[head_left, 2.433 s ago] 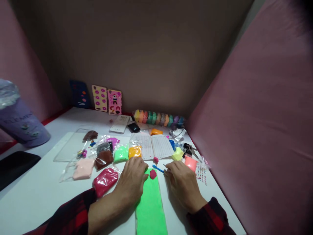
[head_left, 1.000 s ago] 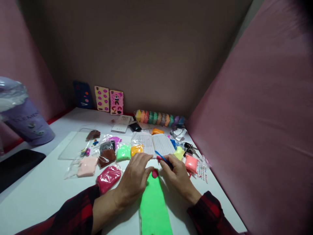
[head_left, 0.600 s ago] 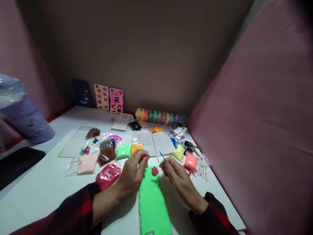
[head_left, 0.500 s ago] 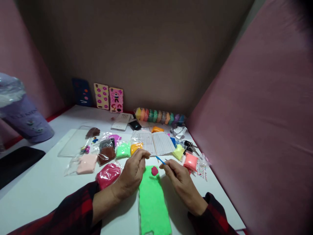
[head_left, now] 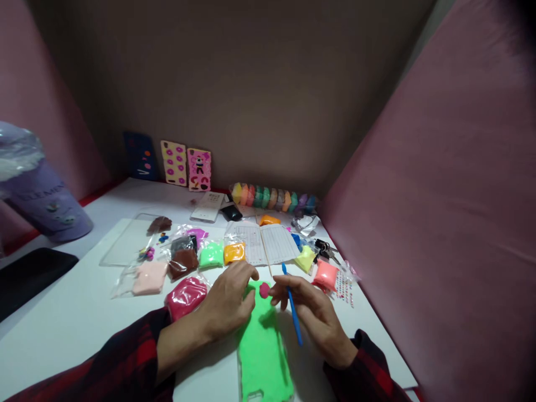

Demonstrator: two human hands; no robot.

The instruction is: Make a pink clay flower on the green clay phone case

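Note:
A phone case (head_left: 263,346) covered in bright green clay lies lengthwise before me, its camera cutout at the near end. Near its far end sits a small dark-pink lump of clay (head_left: 264,290). My left hand (head_left: 230,296) rests over the case's far left edge, fingers curved and thumb apart, with nothing seen in it. In my right hand (head_left: 312,312), a slim blue modelling tool (head_left: 294,315) is held between the fingers, slanting across them. The fingertips of that hand are close to the pink lump; whether they touch it I cannot tell.
Bagged clay lies around, including dark pink (head_left: 187,296), pale pink (head_left: 149,278), brown (head_left: 183,263) and coral (head_left: 325,274). Behind the case are an open notebook (head_left: 285,245) and a thin stick (head_left: 266,254). Keys (head_left: 330,251) lie right; a purple cup (head_left: 50,201) stands left.
The blue tool has swung from pointing left at the right fingertips to slanting back across the right hand. The right fingers have moved towards the pink lump. The left hand has lowered and its thumb has spread.

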